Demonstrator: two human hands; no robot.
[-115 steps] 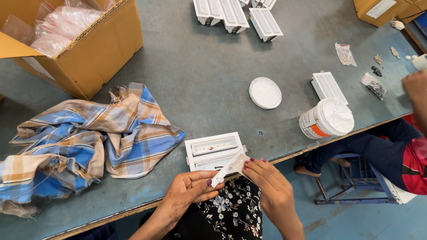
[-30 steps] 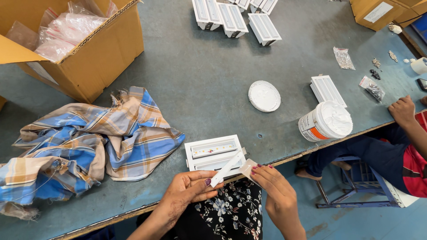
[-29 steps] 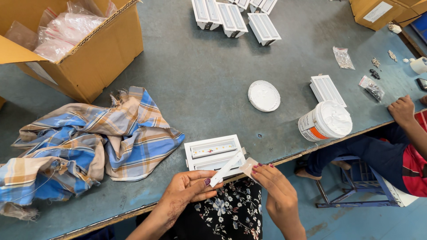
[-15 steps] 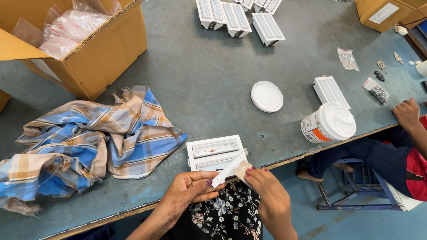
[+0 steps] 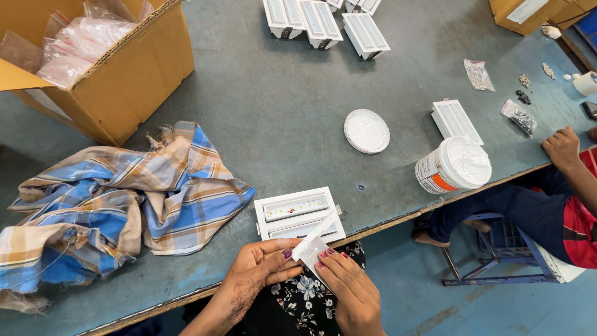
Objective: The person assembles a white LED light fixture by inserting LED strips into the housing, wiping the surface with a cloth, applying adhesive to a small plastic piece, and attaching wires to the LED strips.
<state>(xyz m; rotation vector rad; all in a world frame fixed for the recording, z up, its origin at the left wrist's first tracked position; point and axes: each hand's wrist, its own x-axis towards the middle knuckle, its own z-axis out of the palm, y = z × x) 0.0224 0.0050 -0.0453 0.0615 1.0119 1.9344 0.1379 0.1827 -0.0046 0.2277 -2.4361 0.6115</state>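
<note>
Both of my hands meet at the table's near edge on a thin white strip (image 5: pixel 316 239). My left hand (image 5: pixel 258 270) pinches it from the left, and my right hand (image 5: pixel 345 283) grips its lower end with the fingertips. Just beyond the strip lies a white rectangular fixture (image 5: pixel 297 213) flat on the grey-blue table (image 5: pixel 273 118), with a row of small dots along its upper slot. The strip's upper end overlaps the fixture's near edge.
A crumpled blue and tan plaid cloth (image 5: pixel 118 205) lies left. An open cardboard box (image 5: pixel 99 62) with plastic bags stands behind it. A white round lid (image 5: pixel 367 130), an open tub of white paste (image 5: pixel 454 165), more white fixtures (image 5: pixel 323 18) and another person's hand (image 5: pixel 563 146) are right.
My hands stay on the white strip, shifting it slightly and drawing closer together at its lower end. The other person's hand at right has settled on the table edge.
</note>
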